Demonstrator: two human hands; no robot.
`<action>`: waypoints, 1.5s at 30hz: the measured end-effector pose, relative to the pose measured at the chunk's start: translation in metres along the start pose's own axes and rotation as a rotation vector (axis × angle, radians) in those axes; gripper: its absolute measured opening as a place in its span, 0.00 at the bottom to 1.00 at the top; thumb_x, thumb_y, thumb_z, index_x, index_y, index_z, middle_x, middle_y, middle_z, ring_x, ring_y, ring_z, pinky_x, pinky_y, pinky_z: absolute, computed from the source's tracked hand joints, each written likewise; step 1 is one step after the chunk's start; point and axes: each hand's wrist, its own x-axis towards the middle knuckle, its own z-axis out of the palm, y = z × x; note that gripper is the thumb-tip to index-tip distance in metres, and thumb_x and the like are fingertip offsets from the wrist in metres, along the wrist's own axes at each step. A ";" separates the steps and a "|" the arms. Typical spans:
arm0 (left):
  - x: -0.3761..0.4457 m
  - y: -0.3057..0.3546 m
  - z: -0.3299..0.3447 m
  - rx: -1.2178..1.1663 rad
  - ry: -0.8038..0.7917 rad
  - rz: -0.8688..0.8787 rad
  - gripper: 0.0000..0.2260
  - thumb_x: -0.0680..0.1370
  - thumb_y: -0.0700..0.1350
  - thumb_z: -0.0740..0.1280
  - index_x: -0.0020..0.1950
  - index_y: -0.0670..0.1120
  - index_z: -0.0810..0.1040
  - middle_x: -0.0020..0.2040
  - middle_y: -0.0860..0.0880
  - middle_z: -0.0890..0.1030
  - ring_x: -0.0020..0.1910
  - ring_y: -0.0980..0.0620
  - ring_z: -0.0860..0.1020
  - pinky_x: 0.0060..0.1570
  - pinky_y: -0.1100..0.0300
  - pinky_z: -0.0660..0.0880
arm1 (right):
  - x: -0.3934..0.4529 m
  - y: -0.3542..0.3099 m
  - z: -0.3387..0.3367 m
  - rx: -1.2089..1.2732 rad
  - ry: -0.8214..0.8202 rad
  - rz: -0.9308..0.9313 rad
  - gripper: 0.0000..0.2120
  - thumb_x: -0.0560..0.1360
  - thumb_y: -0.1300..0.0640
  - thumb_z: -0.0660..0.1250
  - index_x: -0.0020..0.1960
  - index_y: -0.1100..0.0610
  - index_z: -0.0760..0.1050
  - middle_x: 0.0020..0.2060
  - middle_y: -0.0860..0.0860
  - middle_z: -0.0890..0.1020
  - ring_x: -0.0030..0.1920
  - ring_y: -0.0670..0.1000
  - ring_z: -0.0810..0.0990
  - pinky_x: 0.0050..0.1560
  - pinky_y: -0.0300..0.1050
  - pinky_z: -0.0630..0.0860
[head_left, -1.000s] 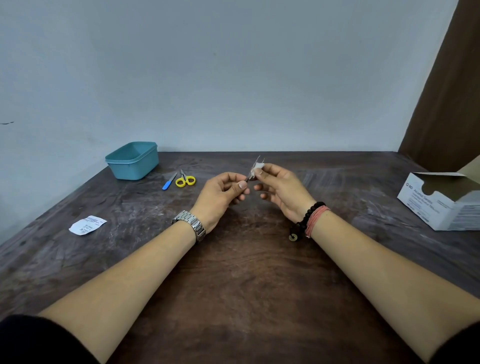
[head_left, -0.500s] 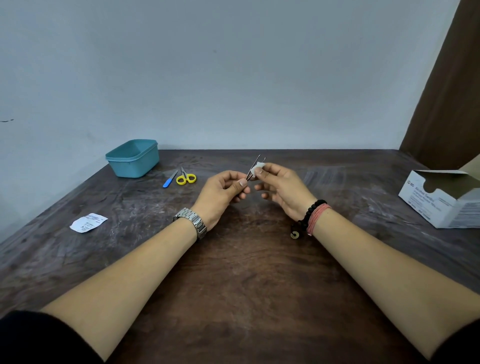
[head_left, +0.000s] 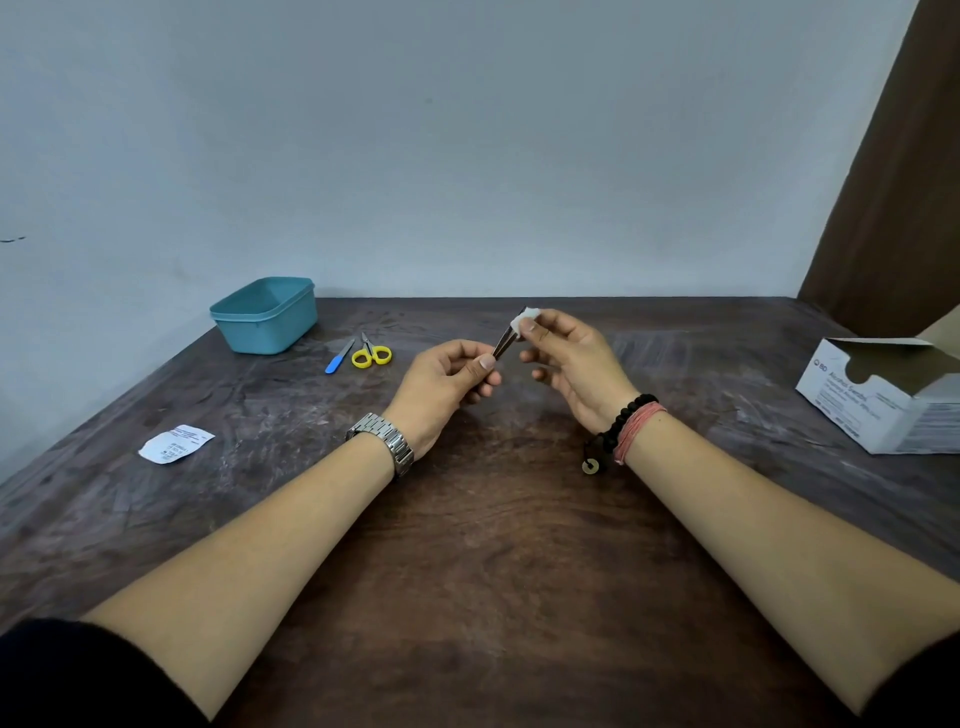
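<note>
Table: L hand grips tweezers, R hand swab.

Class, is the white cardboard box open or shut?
Open: the cardboard box has its top flap lifted, and its dark inside shows.

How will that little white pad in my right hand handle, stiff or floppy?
Probably floppy: the pad looks crumpled where the right hand pinches it over the tweezers. Likely very light, as fingertips alone carry it. Being soft and flattish, it should not roll.
</note>
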 end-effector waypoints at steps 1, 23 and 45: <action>0.000 0.000 0.000 0.002 0.001 -0.001 0.04 0.79 0.38 0.64 0.48 0.45 0.77 0.34 0.51 0.80 0.30 0.58 0.76 0.34 0.67 0.72 | 0.000 0.001 0.000 -0.001 0.003 0.006 0.04 0.76 0.59 0.68 0.45 0.52 0.79 0.40 0.45 0.82 0.35 0.44 0.77 0.33 0.34 0.71; -0.002 0.003 -0.001 0.056 0.045 0.051 0.04 0.76 0.37 0.68 0.46 0.45 0.76 0.35 0.50 0.82 0.32 0.56 0.78 0.34 0.66 0.74 | -0.001 0.013 0.008 -0.072 0.007 0.052 0.03 0.74 0.64 0.70 0.46 0.57 0.79 0.39 0.52 0.82 0.37 0.46 0.79 0.36 0.36 0.75; -0.002 0.003 0.000 0.072 -0.015 0.018 0.02 0.78 0.37 0.67 0.47 0.44 0.76 0.34 0.50 0.83 0.31 0.57 0.78 0.33 0.67 0.73 | 0.000 0.008 0.011 -0.022 -0.050 0.051 0.07 0.78 0.64 0.63 0.45 0.58 0.78 0.36 0.50 0.80 0.34 0.43 0.78 0.33 0.34 0.73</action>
